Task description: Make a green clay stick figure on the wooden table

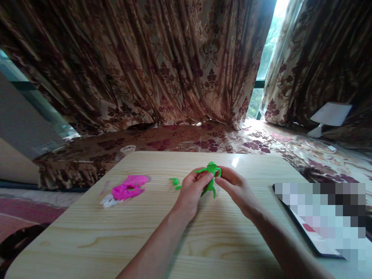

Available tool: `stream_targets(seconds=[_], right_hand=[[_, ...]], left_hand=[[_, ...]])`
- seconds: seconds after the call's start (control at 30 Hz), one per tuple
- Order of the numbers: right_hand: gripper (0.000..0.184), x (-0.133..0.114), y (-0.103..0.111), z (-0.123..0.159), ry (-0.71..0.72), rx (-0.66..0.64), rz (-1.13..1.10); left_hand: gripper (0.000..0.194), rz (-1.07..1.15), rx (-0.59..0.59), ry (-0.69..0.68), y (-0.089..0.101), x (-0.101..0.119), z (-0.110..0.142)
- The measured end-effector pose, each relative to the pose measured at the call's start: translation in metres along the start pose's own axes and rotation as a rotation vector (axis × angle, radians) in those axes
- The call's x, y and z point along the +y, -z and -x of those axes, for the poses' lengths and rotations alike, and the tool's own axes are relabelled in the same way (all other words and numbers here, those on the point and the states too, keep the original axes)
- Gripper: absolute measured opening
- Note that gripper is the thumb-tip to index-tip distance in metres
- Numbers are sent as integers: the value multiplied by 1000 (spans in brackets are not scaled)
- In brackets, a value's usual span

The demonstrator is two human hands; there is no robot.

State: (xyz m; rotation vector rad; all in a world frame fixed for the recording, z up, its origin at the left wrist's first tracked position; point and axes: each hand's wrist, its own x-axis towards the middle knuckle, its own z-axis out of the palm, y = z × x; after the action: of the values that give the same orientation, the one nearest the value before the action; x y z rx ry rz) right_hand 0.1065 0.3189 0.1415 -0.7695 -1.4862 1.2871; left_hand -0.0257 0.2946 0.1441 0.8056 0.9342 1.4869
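Bare forearms (155, 250) over a pale wooden worktop (130, 232), left hand (192, 192) pinching a green figure (212, 169) held above it toward the far edge, right hand (236, 188) narrowly curled around its bent arm (219, 171), translucent container (124, 152) beyond the far left corner, contents unclear.

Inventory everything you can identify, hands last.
Figure: 1, green, left hand
Bits: 2 visible, green, left of figure
Pink material: 1, pink, table left
White material: 1, white, beside pink
Strip: 1, pinkish, left of pink
Table: 1, pale wood, centre
Flat object: 1, dark rim, pixelated, table right
Container: 1, translucent, behind table, left
Lamp: 1, white, corded, right
Curtains: 2+, brown floral, background
Window glass: 2 areas, pale, sides
Cloth: 1, floral, behind table
Left hand: 1, bare, gripping figure
Right hand: 1, bare, at figure
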Motion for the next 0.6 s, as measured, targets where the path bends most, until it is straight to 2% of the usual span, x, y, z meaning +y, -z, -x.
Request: stream_targets(seconds=[0.07, 0.17, 0.37, 0.47, 0.6], right_hand=[[36, 4, -2, 0, 0, -55, -80], [44, 10, -6, 0, 5, -42, -141], [34, 8, -6, -1, 10, -11, -163], [36, 5, -5, -1, -29, 2, -184], [36, 4, -6, 0, -60, 1, -161]], left_hand=[[22, -1, 0, 13, 0, -1, 0], [21, -36, -15, 11, 0, -4, 0], [28, -129, -63, -78, 3, -1, 0], [32, -271, 12, -197, 5, 4, -2], [21, -470, 114, -335, 6, 5, -5]])
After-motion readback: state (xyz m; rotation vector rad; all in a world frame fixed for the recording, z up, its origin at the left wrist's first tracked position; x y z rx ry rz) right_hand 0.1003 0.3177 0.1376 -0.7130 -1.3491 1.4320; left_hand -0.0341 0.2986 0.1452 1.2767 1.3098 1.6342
